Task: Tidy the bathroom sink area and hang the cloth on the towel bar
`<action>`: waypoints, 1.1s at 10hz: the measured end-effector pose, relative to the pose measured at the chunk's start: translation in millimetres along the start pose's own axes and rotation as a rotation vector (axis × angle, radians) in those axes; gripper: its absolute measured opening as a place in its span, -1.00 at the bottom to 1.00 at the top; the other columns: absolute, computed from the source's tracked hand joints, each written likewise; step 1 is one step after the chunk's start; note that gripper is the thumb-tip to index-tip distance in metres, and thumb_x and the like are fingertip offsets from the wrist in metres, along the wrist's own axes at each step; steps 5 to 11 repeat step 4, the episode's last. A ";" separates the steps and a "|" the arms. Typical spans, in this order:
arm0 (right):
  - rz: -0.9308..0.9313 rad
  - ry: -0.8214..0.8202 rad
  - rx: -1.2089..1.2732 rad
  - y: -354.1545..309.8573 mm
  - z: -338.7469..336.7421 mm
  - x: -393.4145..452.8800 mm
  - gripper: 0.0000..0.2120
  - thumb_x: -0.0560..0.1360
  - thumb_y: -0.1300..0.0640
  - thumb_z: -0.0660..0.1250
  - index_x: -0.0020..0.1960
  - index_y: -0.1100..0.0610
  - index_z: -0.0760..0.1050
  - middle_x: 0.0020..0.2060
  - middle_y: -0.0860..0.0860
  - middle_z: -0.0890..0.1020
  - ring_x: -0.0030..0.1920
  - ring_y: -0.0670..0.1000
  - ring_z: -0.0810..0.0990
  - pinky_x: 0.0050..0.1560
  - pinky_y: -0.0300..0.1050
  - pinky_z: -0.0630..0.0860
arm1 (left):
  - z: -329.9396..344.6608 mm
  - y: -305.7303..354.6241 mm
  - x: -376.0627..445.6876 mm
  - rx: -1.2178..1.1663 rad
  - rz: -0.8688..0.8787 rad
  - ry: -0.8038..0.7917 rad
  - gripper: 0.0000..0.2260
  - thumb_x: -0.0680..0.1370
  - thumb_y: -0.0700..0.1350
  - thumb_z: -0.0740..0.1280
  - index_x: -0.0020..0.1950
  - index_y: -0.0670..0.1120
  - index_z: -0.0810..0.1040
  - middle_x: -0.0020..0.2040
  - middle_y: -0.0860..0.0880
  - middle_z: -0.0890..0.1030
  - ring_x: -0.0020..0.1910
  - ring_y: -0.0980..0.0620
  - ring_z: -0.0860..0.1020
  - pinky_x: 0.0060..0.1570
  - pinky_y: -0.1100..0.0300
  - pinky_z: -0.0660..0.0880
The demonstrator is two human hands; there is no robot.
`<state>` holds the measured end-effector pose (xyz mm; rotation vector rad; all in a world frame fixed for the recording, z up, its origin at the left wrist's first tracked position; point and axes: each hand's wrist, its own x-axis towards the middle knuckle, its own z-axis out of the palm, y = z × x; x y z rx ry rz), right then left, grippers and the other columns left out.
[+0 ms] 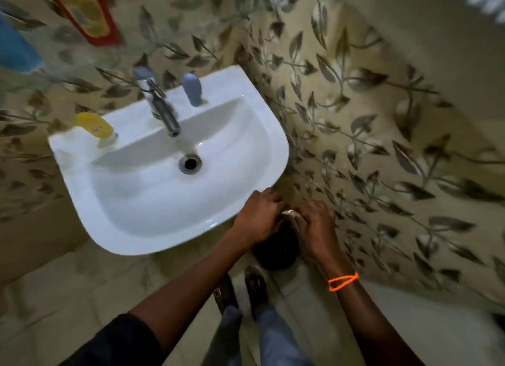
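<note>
A white sink (153, 218) hangs on the leaf-patterned wall, with a chrome tap (161, 106) over its basin. On the rim stand a yellow bottle (95, 126) at the left and a grey-blue bottle (192, 89) right of the tap. My left hand (258, 218) and my right hand (314, 223) meet just right of the sink's front corner, above a black round bin (274, 252) on the floor. A small white scrap (289, 212) shows between the fingers; which hand grips it is unclear. A yellow and red cloth (84, 13) hangs at the top left.
A blue cloth-like item (16, 51) hangs at the far left, blurred. The patterned wall (369, 147) runs close along the right of my hands. My two shoes (243, 289) stand on the tiled floor below the bin.
</note>
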<state>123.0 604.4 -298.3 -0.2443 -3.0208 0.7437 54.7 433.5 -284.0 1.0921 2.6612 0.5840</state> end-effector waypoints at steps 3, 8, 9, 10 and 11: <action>0.182 -0.149 -0.098 64.7 43.8 -63.0 -0.67 0.57 0.17 0.38 0.33 0.08 0.58 0.30 0.08 0.62 0.39 0.15 0.49 0.39 0.16 0.34 | 93.9 21.8 -3.7 0.030 -0.078 -0.250 -0.52 0.63 0.05 0.28 0.55 0.00 0.38 0.53 -0.03 0.40 0.47 -0.11 0.36 0.37 -0.01 0.31; 0.205 -0.041 -0.059 72.3 49.4 -54.1 -0.71 0.60 0.15 0.34 0.31 0.12 0.58 0.30 0.10 0.62 0.38 0.17 0.51 0.37 0.17 0.35 | 82.7 7.1 -1.5 0.011 -0.124 -0.073 -0.56 0.67 0.04 0.25 0.53 -0.03 0.41 0.55 -0.06 0.41 0.54 -0.12 0.33 0.43 -0.04 0.32; 0.205 -0.041 -0.059 72.3 49.4 -54.1 -0.71 0.60 0.15 0.34 0.31 0.12 0.58 0.30 0.10 0.62 0.38 0.17 0.51 0.37 0.17 0.35 | 82.7 7.1 -1.5 0.011 -0.124 -0.073 -0.56 0.67 0.04 0.25 0.53 -0.03 0.41 0.55 -0.06 0.41 0.54 -0.12 0.33 0.43 -0.04 0.32; 0.205 -0.041 -0.059 72.3 49.4 -54.1 -0.71 0.60 0.15 0.34 0.31 0.12 0.58 0.30 0.10 0.62 0.38 0.17 0.51 0.37 0.17 0.35 | 82.7 7.1 -1.5 0.011 -0.124 -0.073 -0.56 0.67 0.04 0.25 0.53 -0.03 0.41 0.55 -0.06 0.41 0.54 -0.12 0.33 0.43 -0.04 0.32; 0.205 -0.041 -0.059 72.3 49.4 -54.1 -0.71 0.60 0.15 0.34 0.31 0.12 0.58 0.30 0.10 0.62 0.38 0.17 0.51 0.37 0.17 0.35 | 82.7 7.1 -1.5 0.011 -0.124 -0.073 -0.56 0.67 0.04 0.25 0.53 -0.03 0.41 0.55 -0.06 0.41 0.54 -0.12 0.33 0.43 -0.04 0.32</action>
